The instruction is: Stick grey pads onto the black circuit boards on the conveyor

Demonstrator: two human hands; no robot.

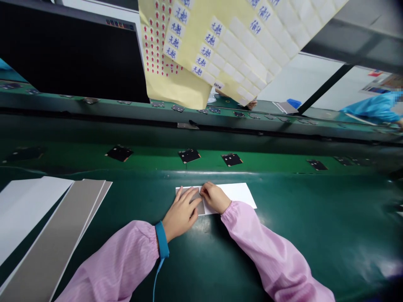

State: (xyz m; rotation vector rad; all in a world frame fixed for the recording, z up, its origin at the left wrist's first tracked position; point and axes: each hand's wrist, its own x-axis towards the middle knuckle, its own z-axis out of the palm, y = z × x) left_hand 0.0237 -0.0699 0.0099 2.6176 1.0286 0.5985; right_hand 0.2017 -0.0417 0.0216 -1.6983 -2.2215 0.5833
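Observation:
A white strip [241, 193] lies on the green work mat, with a grey piece [199, 208] covering its left end. My left hand [181, 212] rests flat over the grey piece, fingers spread, and a blue wrist band with a cord circles that wrist. At the right edge of the grey piece, my right hand [215, 196] is closed in a pinch. What sits between its fingertips is hidden. Both forearms wear pink sleeves.
Long grey-and-white strips [63, 226] and a white sheet [28, 201] lie on the left. Behind the mat, a green belt carries several dark boards [189, 155]. Yellow label sheets [201, 50] hang above, beside a black screen [72, 50]. Another person's blue sleeve [374, 110] shows far right.

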